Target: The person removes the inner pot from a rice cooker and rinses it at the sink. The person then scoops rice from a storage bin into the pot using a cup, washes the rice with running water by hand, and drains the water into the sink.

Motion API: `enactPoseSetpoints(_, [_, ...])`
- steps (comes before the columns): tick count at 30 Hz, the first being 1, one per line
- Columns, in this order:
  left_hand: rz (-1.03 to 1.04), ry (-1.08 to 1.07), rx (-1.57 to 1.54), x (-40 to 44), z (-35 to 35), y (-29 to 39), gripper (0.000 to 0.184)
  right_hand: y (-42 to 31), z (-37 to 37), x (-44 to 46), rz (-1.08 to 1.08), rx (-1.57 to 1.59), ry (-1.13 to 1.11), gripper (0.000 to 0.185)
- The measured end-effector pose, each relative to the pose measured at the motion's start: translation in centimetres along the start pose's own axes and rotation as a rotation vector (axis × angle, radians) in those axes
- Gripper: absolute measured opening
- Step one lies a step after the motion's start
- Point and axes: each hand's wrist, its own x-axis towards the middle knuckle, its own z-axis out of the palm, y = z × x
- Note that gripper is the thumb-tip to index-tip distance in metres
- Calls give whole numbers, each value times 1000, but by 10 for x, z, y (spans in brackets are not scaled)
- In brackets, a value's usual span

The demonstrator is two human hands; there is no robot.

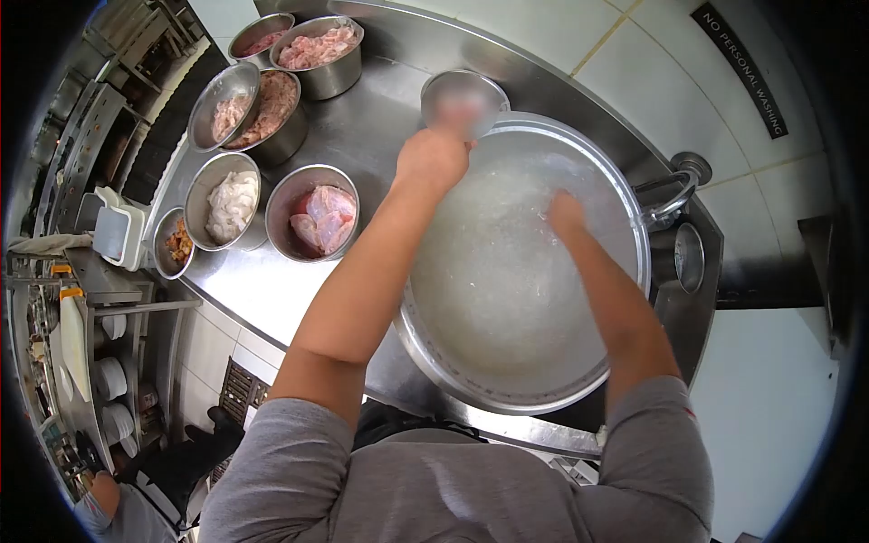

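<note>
A large round metal basin stands full of cloudy, whitish water. My right hand dips into that water, and its fingers are hidden below the surface. At the basin's far left edge, my left hand grips the near rim of a small metal bowl. A blurred patch covers the fingers and the bowl's inside, so its contents cannot be made out. Nearest to my left forearm is a metal pot with raw chicken pieces in it.
More metal pots of raw meat line the counter's far left. One pot holds something white; a small bowl holds orange-brown bits. Right of the basin are a faucet and a metal container. Another person is at lower left.
</note>
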Motion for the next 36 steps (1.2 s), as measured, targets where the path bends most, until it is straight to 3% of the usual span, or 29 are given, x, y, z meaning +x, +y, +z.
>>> enactPoseSetpoints(1, [-5,-7,-13,1,-1,0,42,42,17,-15,-132,-174,-33,24])
enactPoseSetpoints(2, [-12,-12,-29,1,-2,0,42,58,18,-38,-105,-352,-294,33])
enactPoseSetpoints(3, [-14,-11,-40,0,-2,-1,42,59,-6,-84,-169,-215,-371,38])
enactPoseSetpoints(4, [-17,-15,-43,1,-2,-1,42,97,48,-110,-104,27,-450,41])
enactPoseSetpoints(5, [-19,-19,-44,2,-2,-1,41,76,38,-157,-528,32,-244,34])
enactPoseSetpoints(6, [-16,-18,-48,2,-2,-1,41,56,59,-178,-688,-304,-562,23])
enactPoseSetpoints(7, [-20,-15,-42,2,-2,-1,41,-17,11,-200,-505,-194,-601,17])
enactPoseSetpoints(9, [-19,-15,-32,2,-1,1,42,-82,11,-227,-479,168,-475,17])
enactPoseSetpoints(10, [-28,-27,-19,1,-3,2,42,-126,-15,-219,-417,281,-530,15])
enactPoseSetpoints(12, [-42,-36,2,2,-2,1,43,-174,-15,-187,-605,435,-357,15])
enactPoseSetpoints(13, [-31,-10,4,3,2,-1,42,-188,13,-164,-711,557,-49,13])
enactPoseSetpoints(14, [-20,14,6,3,5,-3,42,-207,-1,-130,-635,317,-210,15])
enactPoseSetpoints(15, [-21,15,15,3,5,-4,42,-209,5,-101,-615,360,93,12])
enactPoseSetpoints(17, [-19,17,19,3,5,-5,43,-197,-16,-27,-401,239,55,13])
enactPoseSetpoints(19, [-22,7,14,4,2,-3,43,-131,11,31,-273,187,128,15])
enactPoseSetpoints(21, [-21,-12,-6,3,0,-2,43,-55,12,31,-11,184,85,17])
enactPoseSetpoints(22, [-22,-19,-24,3,0,-2,43,-14,19,17,-57,57,84,24])
enactPoseSetpoints(23, [-22,-24,-42,3,-1,-2,43,13,14,-1,42,-40,-100,36])
enactPoseSetpoints(24, [-20,-25,-48,3,-1,-3,43,36,12,-23,-97,-292,-246,45])
enactPoseSetpoints(25, [-16,-13,-48,2,-1,-3,43,103,106,-36,-22,-387,-139,48])
enactPoseSetpoints(26, [-11,2,-49,2,-2,-2,43,101,90,-74,5,-135,-153,47])
enactPoseSetpoints(27, [-6,8,-54,4,-3,-1,43,90,72,-116,31,118,-161,45])
enactPoseSetpoints(29, [-17,-6,-45,3,-2,-1,42,42,78,-171,-219,-34,-186,24])
enactPoseSetpoints(30, [-11,-15,-51,2,1,-1,42,-25,19,-189,-130,118,-293,26])
enactPoseSetpoints(31, [-10,-5,-40,2,3,-2,42,-59,18,-205,-242,312,-203,22])
enactPoseSetpoints(33, [-7,21,-27,6,1,-1,43,-115,-10,-194,-633,196,-271,20])
enactPoseSetpoints(35, [-11,13,-10,4,2,-1,43,-119,6,-160,-546,253,-82,17])
enactPoseSetpoints(36, [-11,9,-4,3,3,-1,43,-106,16,-137,-555,283,136,14])
